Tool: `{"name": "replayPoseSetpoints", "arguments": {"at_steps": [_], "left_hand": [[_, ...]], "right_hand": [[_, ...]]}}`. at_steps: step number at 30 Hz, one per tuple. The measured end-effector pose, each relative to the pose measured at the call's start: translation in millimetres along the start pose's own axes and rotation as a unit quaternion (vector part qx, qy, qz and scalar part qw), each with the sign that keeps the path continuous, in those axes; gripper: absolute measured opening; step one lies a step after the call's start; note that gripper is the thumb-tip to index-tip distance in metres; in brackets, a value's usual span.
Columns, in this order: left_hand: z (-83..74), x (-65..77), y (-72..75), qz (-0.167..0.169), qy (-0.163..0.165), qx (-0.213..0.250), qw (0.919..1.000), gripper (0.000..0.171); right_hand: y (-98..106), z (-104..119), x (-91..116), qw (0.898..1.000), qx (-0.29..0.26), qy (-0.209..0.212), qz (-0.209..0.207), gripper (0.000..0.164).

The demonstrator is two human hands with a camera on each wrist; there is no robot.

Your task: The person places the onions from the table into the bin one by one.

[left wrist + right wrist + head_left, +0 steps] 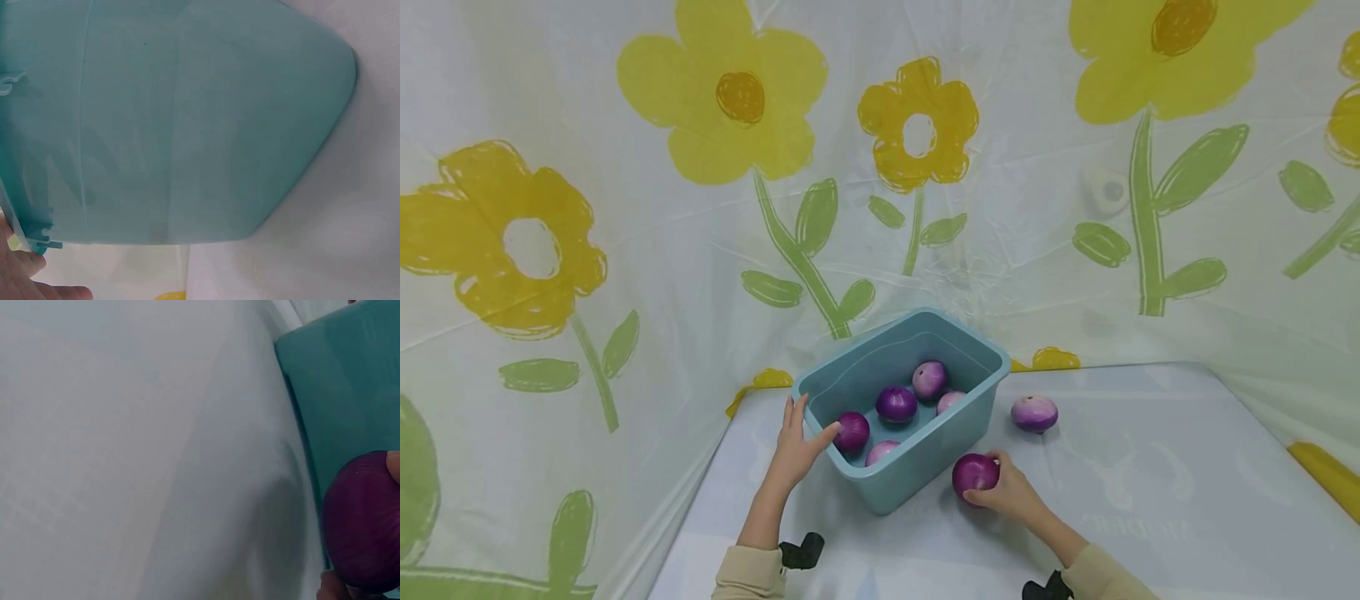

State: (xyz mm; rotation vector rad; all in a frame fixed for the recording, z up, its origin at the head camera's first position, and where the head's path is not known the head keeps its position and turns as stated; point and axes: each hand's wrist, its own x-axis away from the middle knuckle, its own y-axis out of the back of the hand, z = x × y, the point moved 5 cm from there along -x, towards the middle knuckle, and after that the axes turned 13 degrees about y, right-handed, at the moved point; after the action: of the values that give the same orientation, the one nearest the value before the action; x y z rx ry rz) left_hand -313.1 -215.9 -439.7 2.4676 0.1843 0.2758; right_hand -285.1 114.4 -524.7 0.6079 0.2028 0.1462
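A blue-green plastic bin [925, 462] stands on the table with several purple onions [897, 405] inside. At its near left corner is my left hand [793, 450], fingers extended and spread against the rim, thumb reaching over the edge. In the left wrist view, fingertips [28, 262] show right by the rim, beside the bin's wall [187, 125]. My right hand [1011, 492] grips a dark purple onion [974, 475] between thumb and fingers, just right of the bin. The right wrist view shows this onion [362, 522] in front of the bin's wall [350, 381].
Another, paler onion [1034, 413] lies on the table right of the bin, beyond my right hand. The pale table covering [1150, 483] spreads out to the right. Behind the table hangs a white curtain [1015, 250] printed with yellow flowers.
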Motion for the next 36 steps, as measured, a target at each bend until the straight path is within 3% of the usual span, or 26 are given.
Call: {"name": "replayPoseSetpoints", "arguments": {"at_steps": [14,25,36], "left_hand": [[-1.6,1.1,-0.4,0.0,-0.001,0.004,1.0,0.088],[0.5,1.0,-0.5,0.002,0.008,0.001,1.0,0.089],[0.1,0.8,0.5,0.001,0.006,0.0,1.0,0.089]], "right_hand": [[57.3,16.2,-3.1,0.999,-0.015,-0.041,0.022,0.085],[96.1,40.7,-12.9,0.999,-0.015,-0.011,0.029,0.085],[126.3,76.5,-30.1,0.999,0.018,-0.019,0.04,0.087]]}}
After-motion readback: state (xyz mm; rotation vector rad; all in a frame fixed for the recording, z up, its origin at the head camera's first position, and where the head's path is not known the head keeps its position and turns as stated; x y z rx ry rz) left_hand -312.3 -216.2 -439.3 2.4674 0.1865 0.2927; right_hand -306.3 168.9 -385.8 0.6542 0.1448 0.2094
